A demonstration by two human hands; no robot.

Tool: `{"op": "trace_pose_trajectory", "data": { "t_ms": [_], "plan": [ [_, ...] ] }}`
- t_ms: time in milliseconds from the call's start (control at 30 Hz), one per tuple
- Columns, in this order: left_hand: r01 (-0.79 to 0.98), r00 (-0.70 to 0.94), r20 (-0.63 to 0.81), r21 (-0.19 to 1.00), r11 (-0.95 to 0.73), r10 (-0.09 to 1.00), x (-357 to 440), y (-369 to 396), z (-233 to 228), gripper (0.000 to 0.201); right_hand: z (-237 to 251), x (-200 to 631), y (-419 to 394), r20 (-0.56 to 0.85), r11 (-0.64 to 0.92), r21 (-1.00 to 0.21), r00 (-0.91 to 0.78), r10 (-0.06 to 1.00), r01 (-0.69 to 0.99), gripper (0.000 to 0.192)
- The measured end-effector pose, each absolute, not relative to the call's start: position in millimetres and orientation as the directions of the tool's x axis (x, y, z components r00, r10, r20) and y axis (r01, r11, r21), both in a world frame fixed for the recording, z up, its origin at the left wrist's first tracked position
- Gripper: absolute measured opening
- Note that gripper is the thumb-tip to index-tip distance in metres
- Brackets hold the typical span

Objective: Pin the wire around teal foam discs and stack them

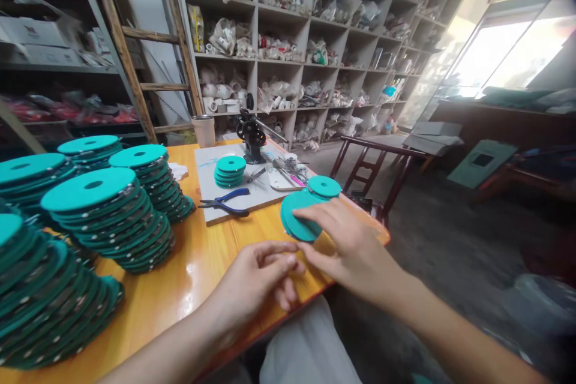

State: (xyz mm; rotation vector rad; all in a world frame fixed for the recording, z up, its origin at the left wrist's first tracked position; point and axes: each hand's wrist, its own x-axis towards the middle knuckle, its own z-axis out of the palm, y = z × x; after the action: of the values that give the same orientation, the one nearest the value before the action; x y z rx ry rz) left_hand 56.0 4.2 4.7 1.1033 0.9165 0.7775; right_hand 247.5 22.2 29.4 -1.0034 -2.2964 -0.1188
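Observation:
A flat teal foam spool point(294, 219) lies near the table's right edge, with a smaller teal spool point(324, 187) just behind it. My right hand point(346, 237) reaches over the larger spool, index finger across its top and thumb apart, pointing toward my left fingertips. My left hand point(265, 273) is in front of the spool, fingers curled and thumb close to them; anything thin between them is too small to see. Blue-handled pliers point(231, 201) rest partly on a grey board point(209, 165). Behind them stands a short stack of small teal spools point(230, 172).
Tall stacks of teal spools point(96, 192) fill the table's left side. A black metal device point(252, 135), a beige cup point(204, 131) and a white tray point(281, 178) with small parts stand toward the back. Beyond are a wooden ladder point(130, 33), shelving point(256, 30) and a dark chair point(378, 147).

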Motion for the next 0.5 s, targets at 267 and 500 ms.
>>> {"op": "trace_pose_trajectory", "data": {
  "t_ms": [267, 500],
  "plan": [
    [0.566, 0.336, -0.200, 0.824, -0.027, 0.920, 8.0, 0.1, 5.8, 0.031, -16.4, 238.1, -6.7, 0.410, 0.581, -0.320, -0.443, 0.797, 0.748, 0.037],
    [0.584, 0.379, -0.042, 0.786, -0.204, 0.925, -0.1, 3.6, 1.7, 0.025, -19.8, 208.4, -7.2, 0.514, 0.689, -0.445, -0.466, 0.720, 0.572, 0.033]
  ]
}}
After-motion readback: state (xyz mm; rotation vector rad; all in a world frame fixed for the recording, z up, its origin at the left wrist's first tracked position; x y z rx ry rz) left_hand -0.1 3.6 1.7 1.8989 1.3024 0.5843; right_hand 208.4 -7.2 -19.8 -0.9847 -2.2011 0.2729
